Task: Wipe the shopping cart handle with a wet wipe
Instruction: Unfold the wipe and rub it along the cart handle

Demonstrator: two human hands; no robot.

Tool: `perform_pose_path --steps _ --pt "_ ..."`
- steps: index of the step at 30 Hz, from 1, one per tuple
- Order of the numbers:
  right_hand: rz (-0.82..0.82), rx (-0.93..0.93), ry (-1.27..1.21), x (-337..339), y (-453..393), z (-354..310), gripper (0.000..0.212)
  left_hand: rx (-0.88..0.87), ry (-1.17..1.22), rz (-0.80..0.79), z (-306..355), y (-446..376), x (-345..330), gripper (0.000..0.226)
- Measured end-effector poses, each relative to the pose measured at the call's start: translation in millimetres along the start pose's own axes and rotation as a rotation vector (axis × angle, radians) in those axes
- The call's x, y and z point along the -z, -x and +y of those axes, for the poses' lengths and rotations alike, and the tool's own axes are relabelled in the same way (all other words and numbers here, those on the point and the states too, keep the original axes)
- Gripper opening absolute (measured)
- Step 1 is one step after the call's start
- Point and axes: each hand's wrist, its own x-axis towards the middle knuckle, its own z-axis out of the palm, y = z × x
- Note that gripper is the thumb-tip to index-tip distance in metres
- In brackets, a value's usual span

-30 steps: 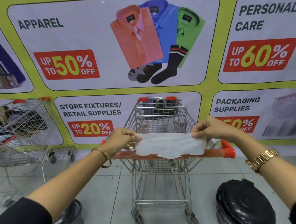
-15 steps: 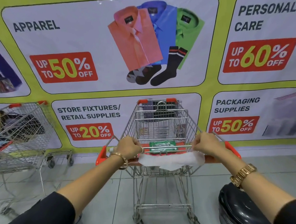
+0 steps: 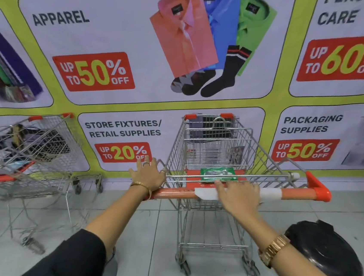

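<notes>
The shopping cart stands in front of me with its orange handle running left to right. A white wet wipe is draped over the middle of the handle. My right hand lies on top of the wipe and presses it onto the bar, with the wipe showing on both sides of the hand. My left hand is at the handle's left end, its fingers spread and lifted and only the wrist near the bar. A green wipe pack lies on the child seat just behind the handle.
A second wire cart with dark items in it stands at the left. A black round lidded bin sits on the tiled floor at the lower right. A sale banner wall is right behind the carts.
The wipe, held stretched between both hands above the handle, now lies on the bar. My left hand has let go and opened; my right hand has moved onto the wipe.
</notes>
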Motion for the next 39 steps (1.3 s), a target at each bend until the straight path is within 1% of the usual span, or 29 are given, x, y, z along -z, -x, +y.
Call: perform_pose_path --steps 1,2,4,6,8,11,14,18,20,22,24,26,27,29,31,33,36,37,39 --pt "0.010 -0.043 0.053 -5.2 2.1 -4.4 0.063 0.012 0.016 -0.026 -4.6 -2.0 -3.8 0.063" --pt "0.023 -0.081 0.074 -8.8 3.6 -9.2 0.065 0.038 0.092 -0.051 -8.6 -4.0 -7.0 0.064" --pt "0.038 -0.121 0.087 -13.5 6.5 -21.1 0.071 0.093 0.315 -0.081 -12.7 -6.4 -10.7 0.065" --pt "0.023 -0.094 0.076 -21.4 10.7 -44.5 0.076 0.112 0.456 -0.086 -15.6 -8.6 -13.3 0.065" --pt "0.006 -0.026 0.030 -30.0 18.4 -75.4 0.077 0.119 0.507 -0.095 -18.4 -9.4 -15.5 0.065" --pt "0.009 0.085 -0.014 -37.6 29.2 -100.2 0.066 0.095 0.461 -0.093 -21.6 -9.3 -17.8 0.064" --pt "0.067 0.116 0.009 -34.3 26.9 -75.0 0.055 0.083 0.398 -0.089 -22.8 -11.6 -17.9 0.063" --pt "0.231 -0.007 -0.013 -26.4 21.5 -23.6 0.059 0.077 0.422 -0.087 -19.4 -11.1 -18.3 0.062" --pt "0.267 -0.072 -0.032 -27.7 20.7 -22.8 0.057 0.066 0.475 -0.101 -18.0 -10.3 -19.1 0.062" --pt "0.224 -0.102 -0.030 -32.5 23.1 -42.3 0.052 0.066 0.503 -0.109 -16.4 -10.0 -20.4 0.063" --pt "0.151 -0.046 -0.030 -40.6 27.2 -72.7 0.048 0.067 0.482 -0.092 -15.4 -9.7 -19.8 0.063" --pt "0.129 0.026 -0.051 -50.3 32.3 -93.4 0.041 0.079 0.453 -0.084 -16.1 -8.7 -19.5 0.064" --pt "0.126 0.051 -0.055 -51.8 32.1 -94.4 0.040 0.086 0.436 -0.083 -17.0 -8.1 -19.8 0.065" --pt "0.148 0.066 -0.019 -48.7 29.3 -77.7 0.044 0.083 0.385 -0.086 -18.7 -7.1 -19.3 0.066" --pt "0.223 0.022 0.004 -43.3 27.5 -48.9 0.052 0.072 0.364 -0.093 -17.6 -6.3 -19.6 0.066" --pt "0.258 -0.051 -0.008 -38.0 25.0 -31.6 0.053 0.061 0.375 -0.101 -14.1 -5.7 -19.6 0.066" --pt "0.199 -0.140 -0.061 -40.7 23.1 -48.2 0.043 0.059 0.364 -0.106 -10.2 -5.3 -20.2 0.068" --pt "0.167 -0.132 -0.062 -43.5 23.7 -60.8 0.042 0.060 0.349 -0.098 -9.8 -6.1 -20.7 0.068" --pt "0.133 -0.056 -0.067 -50.4 29.0 -87.1 0.044 0.066 0.315 -0.081 -11.0 -7.1 -20.9 0.069"
